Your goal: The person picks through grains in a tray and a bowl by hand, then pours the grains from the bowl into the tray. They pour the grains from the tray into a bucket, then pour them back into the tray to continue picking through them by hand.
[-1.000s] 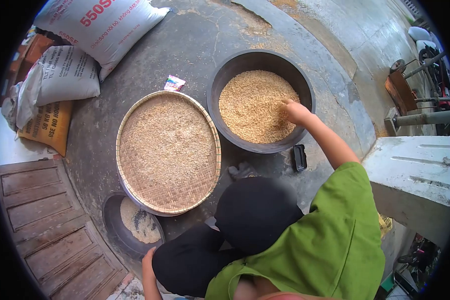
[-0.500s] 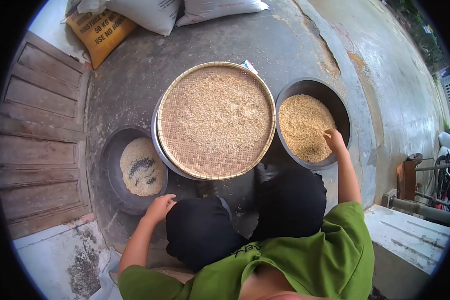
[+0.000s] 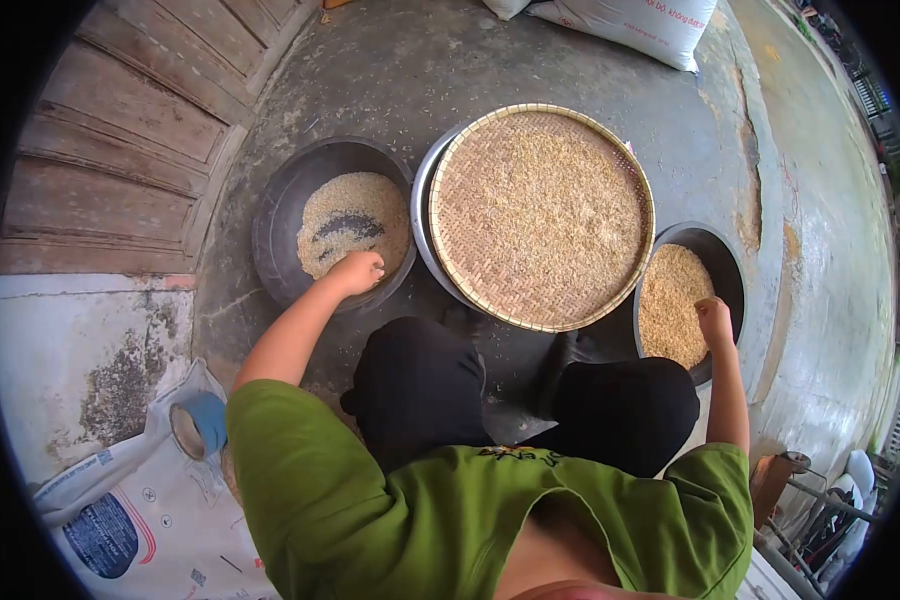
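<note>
My left hand (image 3: 358,272) hangs over the near edge of the pale grain (image 3: 345,200) in the dark left basin (image 3: 275,215). Its fingers are curled together, and whatever they may hold is too small to make out. Over at the right, my right hand (image 3: 713,322) is closed above the golden grain (image 3: 673,310) in the dark right basin (image 3: 732,275); its fingertips hide any contents. Between the basins, a round woven bamboo tray (image 3: 490,297) bears a spread layer of grain (image 3: 560,190). It rests on a metal basin (image 3: 422,200), mostly covered by it.
White sacks (image 3: 635,30) lie on the concrete floor (image 3: 390,75) at the back. A wooden door (image 3: 120,140) stands at the left. Near my left side are a blue tape roll (image 3: 202,424) and a printed white sack (image 3: 160,530). My knees are before the tray.
My view has turned left. My left hand has moved from beside my knee to over the left basin's grain. The right hand stays over the right basin, its fingers more closed.
</note>
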A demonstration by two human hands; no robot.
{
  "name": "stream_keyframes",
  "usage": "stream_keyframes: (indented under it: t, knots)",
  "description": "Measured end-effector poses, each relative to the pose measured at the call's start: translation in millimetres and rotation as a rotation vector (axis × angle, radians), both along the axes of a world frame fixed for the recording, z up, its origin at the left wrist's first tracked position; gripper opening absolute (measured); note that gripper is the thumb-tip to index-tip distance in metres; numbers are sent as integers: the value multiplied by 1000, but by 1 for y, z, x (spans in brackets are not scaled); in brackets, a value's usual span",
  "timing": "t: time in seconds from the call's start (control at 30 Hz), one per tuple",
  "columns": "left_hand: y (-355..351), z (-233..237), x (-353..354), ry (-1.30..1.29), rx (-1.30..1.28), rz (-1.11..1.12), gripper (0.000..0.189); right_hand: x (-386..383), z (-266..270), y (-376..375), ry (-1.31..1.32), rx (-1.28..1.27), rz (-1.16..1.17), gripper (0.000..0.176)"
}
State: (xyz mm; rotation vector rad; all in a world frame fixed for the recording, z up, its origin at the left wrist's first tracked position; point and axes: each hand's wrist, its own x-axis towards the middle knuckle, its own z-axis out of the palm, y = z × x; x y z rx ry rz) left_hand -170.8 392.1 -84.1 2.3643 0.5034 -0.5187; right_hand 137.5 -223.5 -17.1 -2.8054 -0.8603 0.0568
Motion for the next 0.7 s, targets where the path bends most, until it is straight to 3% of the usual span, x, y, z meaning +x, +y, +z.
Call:
stream_keyframes:
  t: [0.13,0.17,0.23,0.27,0.33,0.4,0.47,0.53,0.57,0.6,0.67,0.7]
  knots:
    - [16,-15,3,72,106,-210,22,-8,35,57,320,-15,-173,9]
    - [18,-10,15,59,118,-233,22,-10,40,70,194,-61,-107,9]
    - [19,14,46,-171,142,-70,19,-4,44,95,132,-2,-94,10]
    - [19,26,66,-182,148,-92,19,1,41,108,81,42,-60,12]
    - [12,48,114,-478,12,105,16,15,30,141,33,210,97,16]
    - [0,48,157,-707,96,98,14,29,9,181,74,272,224,22]
    - [-14,34,191,-651,106,91,19,48,-12,221,29,220,331,31]
    - [-25,-3,214,-774,336,160,31,78,-40,253,-2,69,310,41]
    - [-29,-16,218,-562,349,144,47,89,-49,269,-79,-13,253,44]
    - [-33,-24,217,-547,349,130,47,94,-59,285,-151,-93,197,48]
    - [-38,-31,217,-529,568,80,52,89,-73,315,-135,25,106,50]
    - [-35,-30,216,-503,489,77,55,78,-73,327,-97,43,132,50]
